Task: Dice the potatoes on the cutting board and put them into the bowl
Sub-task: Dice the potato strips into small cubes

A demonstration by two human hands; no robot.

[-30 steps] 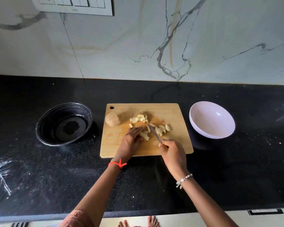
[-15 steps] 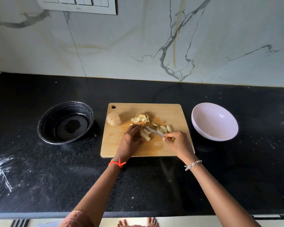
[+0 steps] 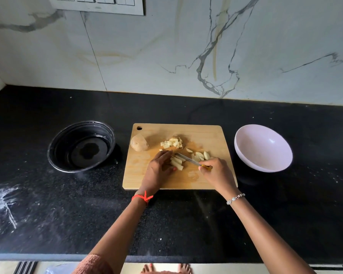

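Knife (image 3: 188,159) flatter now, in R hand (image 3: 216,173)

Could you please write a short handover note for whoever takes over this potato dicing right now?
Left grip: rests on the potato strips mid-board, steadying them.
Right grip: holds the knife by its handle, blade angled across the strips.
Things: on the cutting board are a diced pile at the far middle, wedges right of the blade and an uncut potato piece at the far left. The pink bowl sits right of the board and the black bowl left.
Done: one small pile diced.
Left: dice the strips, wedges and uncut piece, then move everything into the bowl. No potato is in either bowl yet.
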